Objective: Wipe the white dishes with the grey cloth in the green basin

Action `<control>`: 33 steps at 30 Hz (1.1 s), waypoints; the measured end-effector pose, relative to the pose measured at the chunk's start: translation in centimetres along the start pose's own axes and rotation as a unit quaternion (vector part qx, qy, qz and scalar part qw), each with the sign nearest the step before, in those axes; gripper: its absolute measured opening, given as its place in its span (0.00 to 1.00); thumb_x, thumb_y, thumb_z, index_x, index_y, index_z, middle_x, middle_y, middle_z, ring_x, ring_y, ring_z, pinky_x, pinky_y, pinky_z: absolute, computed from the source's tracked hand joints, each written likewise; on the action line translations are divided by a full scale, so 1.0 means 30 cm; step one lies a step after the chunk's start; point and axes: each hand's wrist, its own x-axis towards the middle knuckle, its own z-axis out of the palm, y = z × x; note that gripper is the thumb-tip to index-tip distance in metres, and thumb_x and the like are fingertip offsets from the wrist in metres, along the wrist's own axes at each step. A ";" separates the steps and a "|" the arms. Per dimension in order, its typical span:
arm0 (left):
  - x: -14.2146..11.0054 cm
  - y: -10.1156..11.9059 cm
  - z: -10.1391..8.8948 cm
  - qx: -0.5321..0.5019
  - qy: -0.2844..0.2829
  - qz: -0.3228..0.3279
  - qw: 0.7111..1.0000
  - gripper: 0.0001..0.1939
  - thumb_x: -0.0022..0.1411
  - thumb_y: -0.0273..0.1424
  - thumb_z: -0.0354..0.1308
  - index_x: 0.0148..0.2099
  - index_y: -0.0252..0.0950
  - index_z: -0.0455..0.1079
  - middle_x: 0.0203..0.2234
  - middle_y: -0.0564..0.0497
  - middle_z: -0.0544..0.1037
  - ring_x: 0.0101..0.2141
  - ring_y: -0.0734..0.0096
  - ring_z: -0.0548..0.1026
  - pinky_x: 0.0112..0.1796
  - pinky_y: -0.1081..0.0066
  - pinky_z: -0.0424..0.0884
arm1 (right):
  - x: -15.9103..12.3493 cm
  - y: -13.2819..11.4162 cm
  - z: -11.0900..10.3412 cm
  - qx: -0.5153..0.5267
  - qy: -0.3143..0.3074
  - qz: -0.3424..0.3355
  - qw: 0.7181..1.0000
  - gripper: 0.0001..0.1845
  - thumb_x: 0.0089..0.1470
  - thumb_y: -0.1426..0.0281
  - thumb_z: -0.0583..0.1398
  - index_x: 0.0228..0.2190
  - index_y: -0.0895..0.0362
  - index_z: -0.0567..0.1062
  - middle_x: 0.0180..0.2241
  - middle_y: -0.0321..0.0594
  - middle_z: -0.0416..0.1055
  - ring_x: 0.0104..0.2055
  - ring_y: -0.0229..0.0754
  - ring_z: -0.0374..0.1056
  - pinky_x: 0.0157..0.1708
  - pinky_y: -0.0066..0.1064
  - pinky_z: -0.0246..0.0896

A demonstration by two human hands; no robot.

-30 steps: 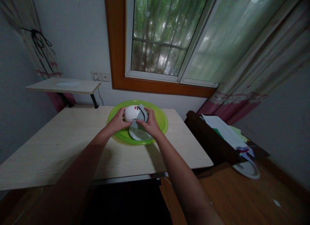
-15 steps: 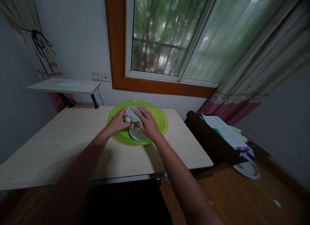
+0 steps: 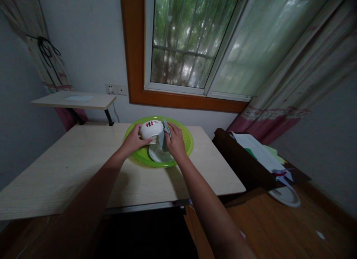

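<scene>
One white bowl (image 3: 151,129) is clamped in the left hand (image 3: 135,140) over a green basket (image 3: 187,140), apparently for steadiness, leaving its right side to the right hand (image 3: 175,140), which pinches a grey cloth (image 3: 166,127).

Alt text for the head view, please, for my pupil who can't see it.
A person's left hand holds a white bowl and the right hand a grey cloth, over a pale dish in a green basket on a table.
</scene>
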 end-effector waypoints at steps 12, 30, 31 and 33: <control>0.002 -0.011 0.005 -0.001 -0.019 0.008 1.000 0.40 0.47 0.42 0.72 0.59 0.39 0.59 0.55 0.40 0.71 0.50 0.55 0.77 0.44 0.60 0.77 | -0.009 -0.017 -0.014 0.052 -0.010 -0.061 0.997 0.24 0.63 0.73 0.54 0.60 0.53 0.69 0.60 0.46 0.68 0.63 0.48 0.63 0.66 0.48 0.56; 0.005 -0.012 0.004 0.029 -0.015 -0.013 0.999 0.42 0.44 0.43 0.73 0.57 0.39 0.57 0.54 0.40 0.71 0.49 0.54 0.77 0.45 0.58 0.76 | -0.011 -0.003 0.004 0.012 -0.021 0.016 1.000 0.27 0.59 0.75 0.54 0.58 0.55 0.72 0.58 0.46 0.73 0.59 0.50 0.70 0.62 0.48 0.64; 0.004 -0.009 0.002 0.028 -0.015 -0.014 0.999 0.42 0.44 0.43 0.73 0.57 0.39 0.57 0.54 0.40 0.71 0.48 0.54 0.78 0.45 0.58 0.76 | -0.010 -0.002 0.007 0.005 -0.024 0.031 0.999 0.26 0.59 0.75 0.55 0.58 0.56 0.73 0.57 0.47 0.73 0.58 0.51 0.71 0.61 0.48 0.65; 0.003 -0.005 0.000 0.028 -0.013 -0.016 0.999 0.41 0.44 0.43 0.73 0.56 0.39 0.58 0.54 0.39 0.71 0.48 0.54 0.78 0.45 0.58 0.76 | -0.011 -0.003 0.007 -0.003 -0.029 0.043 0.999 0.26 0.59 0.74 0.54 0.58 0.58 0.73 0.57 0.49 0.74 0.57 0.52 0.73 0.60 0.48 0.66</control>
